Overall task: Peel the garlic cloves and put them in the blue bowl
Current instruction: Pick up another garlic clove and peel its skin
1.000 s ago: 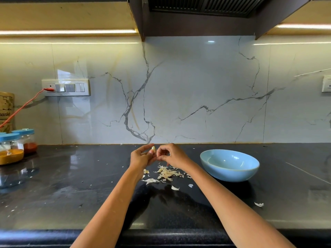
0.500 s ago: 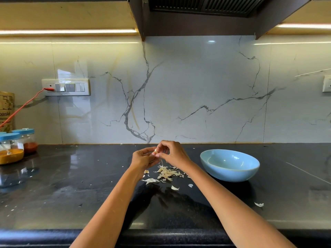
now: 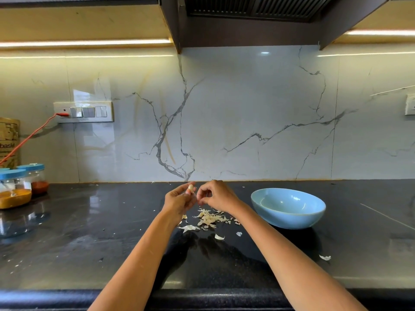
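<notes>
Garlic clove [image 3: 190,188], one, pinched in left hand [image 3: 179,201] fingertips above worktop [image 3: 89,232], partly hidden. Right hand [image 3: 216,195] curled beside it; contents indiscernible. Peel pile [image 3: 210,218] beneath. One blue bowl [image 3: 288,208] right; interior looks empty. Two jars [image 3: 14,188] far left, cut off.

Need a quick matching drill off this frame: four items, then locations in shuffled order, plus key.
Items:
1. garlic clove
2. blue bowl
3. garlic skins
4. spice jars

Places:
A. far left of the counter
B. held in the left hand
C. counter, right of the hands
D. piled on the counter below the hands

Pairs: 1-B, 2-C, 3-D, 4-A
</notes>
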